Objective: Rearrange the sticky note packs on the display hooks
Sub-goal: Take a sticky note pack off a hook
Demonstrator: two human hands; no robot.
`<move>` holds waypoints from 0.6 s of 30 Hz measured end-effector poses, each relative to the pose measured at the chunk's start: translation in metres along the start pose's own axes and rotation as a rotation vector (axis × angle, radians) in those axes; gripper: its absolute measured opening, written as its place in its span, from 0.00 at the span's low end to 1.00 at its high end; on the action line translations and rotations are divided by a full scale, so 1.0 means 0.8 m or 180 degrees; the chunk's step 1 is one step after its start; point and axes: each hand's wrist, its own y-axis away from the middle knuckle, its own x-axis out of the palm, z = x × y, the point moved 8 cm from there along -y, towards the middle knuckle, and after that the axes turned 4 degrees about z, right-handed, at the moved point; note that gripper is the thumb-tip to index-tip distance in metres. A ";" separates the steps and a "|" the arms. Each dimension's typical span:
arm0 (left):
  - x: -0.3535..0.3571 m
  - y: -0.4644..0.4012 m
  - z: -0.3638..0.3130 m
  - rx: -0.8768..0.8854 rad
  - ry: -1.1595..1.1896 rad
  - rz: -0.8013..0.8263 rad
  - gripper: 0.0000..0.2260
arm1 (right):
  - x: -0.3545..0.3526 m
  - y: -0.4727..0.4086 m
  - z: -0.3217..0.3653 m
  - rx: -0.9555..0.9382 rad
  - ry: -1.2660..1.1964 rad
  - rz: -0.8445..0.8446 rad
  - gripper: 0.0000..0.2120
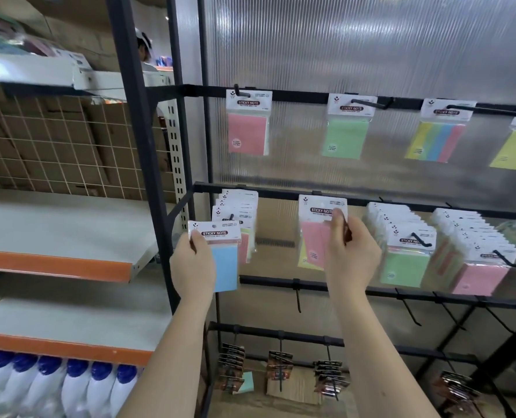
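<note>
My left hand [192, 262] grips a blue sticky note pack [225, 267] in front of the leftmost hook of the middle rail, where a stack of packs [238, 206] hangs. My right hand [348, 251] pinches a pink and yellow sticky note pack [312, 236] by its white header, just below the middle rail [281, 194]. Further right on that rail hang stacks with a green pack [404, 267] and a pink pack [480, 277] in front. On the top rail hang single pink [247, 132], green [345, 137], striped [436, 140] and yellow [514, 149] packs.
Bare black hooks [297, 297] stick out from the third rail. Dark carded items [232, 366] hang on the lowest rail. Left of the black frame post [143, 146] stand white and orange shelves [57, 263] with blue-capped white bottles [70, 384] underneath. A person stands far behind the rack.
</note>
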 end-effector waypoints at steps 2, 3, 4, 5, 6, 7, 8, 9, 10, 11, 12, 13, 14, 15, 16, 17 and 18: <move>-0.012 -0.005 -0.011 0.0072 0.0090 -0.0125 0.13 | 0.011 -0.009 0.008 -0.0010 -0.0322 0.0054 0.22; -0.019 -0.007 -0.016 0.0112 0.0097 -0.0222 0.14 | 0.017 -0.014 0.014 -0.0049 -0.0422 0.0082 0.22; -0.025 -0.010 -0.021 0.0126 0.0081 -0.0332 0.14 | 0.024 -0.019 0.023 -0.0113 -0.0472 0.0133 0.23; -0.032 -0.012 -0.024 0.0117 0.0064 -0.0448 0.15 | 0.032 -0.023 0.032 -0.0176 -0.0513 0.0208 0.23; -0.038 -0.014 -0.027 0.0098 0.0064 -0.0563 0.15 | 0.041 -0.029 0.041 -0.0214 -0.0577 0.0274 0.24; -0.044 -0.016 -0.030 0.0097 0.0081 -0.0667 0.15 | 0.049 -0.034 0.050 -0.0230 -0.0668 0.0331 0.25; -0.049 -0.017 -0.033 0.0120 0.0105 -0.0751 0.16 | 0.057 -0.039 0.060 -0.0240 -0.0758 0.0383 0.25; -0.053 -0.018 -0.036 0.0145 0.0134 -0.0815 0.16 | 0.064 -0.045 0.071 -0.0277 -0.0816 0.0435 0.25; -0.056 -0.020 -0.039 0.0161 0.0176 -0.0866 0.16 | 0.071 -0.049 0.085 -0.0355 -0.0845 0.0478 0.24; -0.058 -0.021 -0.041 0.0175 0.0229 -0.0902 0.16 | 0.077 -0.055 0.098 -0.0451 -0.0872 0.0512 0.23; -0.059 -0.023 -0.043 0.0198 0.0273 -0.0924 0.16 | 0.082 -0.059 0.111 -0.0533 -0.0923 0.0535 0.23; -0.061 -0.024 -0.045 0.0233 0.0302 -0.0945 0.16 | 0.086 -0.064 0.123 -0.0596 -0.0985 0.0556 0.22; -0.062 -0.024 -0.048 0.0280 0.0320 -0.0970 0.15 | 0.091 -0.069 0.134 -0.0649 -0.1035 0.0574 0.21; -0.064 -0.024 -0.050 0.0331 0.0336 -0.0995 0.15 | 0.095 -0.074 0.144 -0.0700 -0.1063 0.0599 0.19; -0.065 -0.024 -0.053 0.0382 0.0363 -0.1013 0.14 | 0.100 -0.078 0.153 -0.0742 -0.1072 0.0624 0.17; -0.067 -0.025 -0.054 0.0429 0.0400 -0.1023 0.15 | 0.104 -0.081 0.160 -0.0762 -0.1101 0.0645 0.15; -0.069 -0.025 -0.056 0.0473 0.0437 -0.1032 0.15 | 0.109 -0.084 0.165 -0.0760 -0.1172 0.0654 0.15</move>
